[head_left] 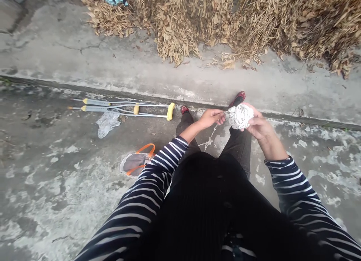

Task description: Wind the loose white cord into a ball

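I sit on a concrete ground with my legs stretched out. My right hand is wrapped round a white ball of wound cord. My left hand pinches the loose strand that leaves the ball on its left side. That strand hangs down in a small tangle between my legs. Both arms wear dark sleeves with white stripes.
A pair of grey crutches with yellow pads lies on the ground to the left, beside a crumpled clear plastic bag. A mesh bag with orange handles sits by my left elbow. Dry brown leafy branches are heaped beyond a concrete step.
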A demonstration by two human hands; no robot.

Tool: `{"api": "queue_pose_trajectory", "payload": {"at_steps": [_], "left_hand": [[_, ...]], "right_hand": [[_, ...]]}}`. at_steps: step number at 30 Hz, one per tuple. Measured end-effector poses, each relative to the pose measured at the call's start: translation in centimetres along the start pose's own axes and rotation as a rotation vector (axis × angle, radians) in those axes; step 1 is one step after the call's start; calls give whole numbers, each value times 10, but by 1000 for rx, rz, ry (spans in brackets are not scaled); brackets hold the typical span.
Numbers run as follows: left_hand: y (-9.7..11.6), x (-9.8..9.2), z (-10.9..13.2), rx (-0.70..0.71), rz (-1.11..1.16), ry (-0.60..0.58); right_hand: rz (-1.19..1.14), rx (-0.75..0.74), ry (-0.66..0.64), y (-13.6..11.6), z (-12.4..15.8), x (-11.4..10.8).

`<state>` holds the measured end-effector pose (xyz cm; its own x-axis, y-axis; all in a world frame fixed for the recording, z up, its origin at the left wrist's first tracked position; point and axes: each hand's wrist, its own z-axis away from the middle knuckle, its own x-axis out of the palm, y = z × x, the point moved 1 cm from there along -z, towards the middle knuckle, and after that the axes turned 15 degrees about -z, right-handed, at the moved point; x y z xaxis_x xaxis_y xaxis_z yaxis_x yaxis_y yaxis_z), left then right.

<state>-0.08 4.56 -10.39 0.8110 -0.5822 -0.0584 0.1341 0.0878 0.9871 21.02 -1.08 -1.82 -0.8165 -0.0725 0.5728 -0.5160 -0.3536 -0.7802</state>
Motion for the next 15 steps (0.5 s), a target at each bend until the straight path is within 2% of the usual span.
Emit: {"api": "queue_pose_trajectory", "payload": {"at_steps": [5, 10, 13, 15], "left_hand": [[-23, 2, 0, -79, -34, -3], [-46, 16, 5, -147, -51, -43], [-59, 17, 13, -220, -37, -26], [-67, 15, 20, -293, -65, -9]], "right_hand": [[102, -79, 21, -28, 2, 2], [168, -261, 92, -76, 2, 0], [177, -449, 78, -109, -1, -2], [163, -590, 32, -129, 0, 5]]}}
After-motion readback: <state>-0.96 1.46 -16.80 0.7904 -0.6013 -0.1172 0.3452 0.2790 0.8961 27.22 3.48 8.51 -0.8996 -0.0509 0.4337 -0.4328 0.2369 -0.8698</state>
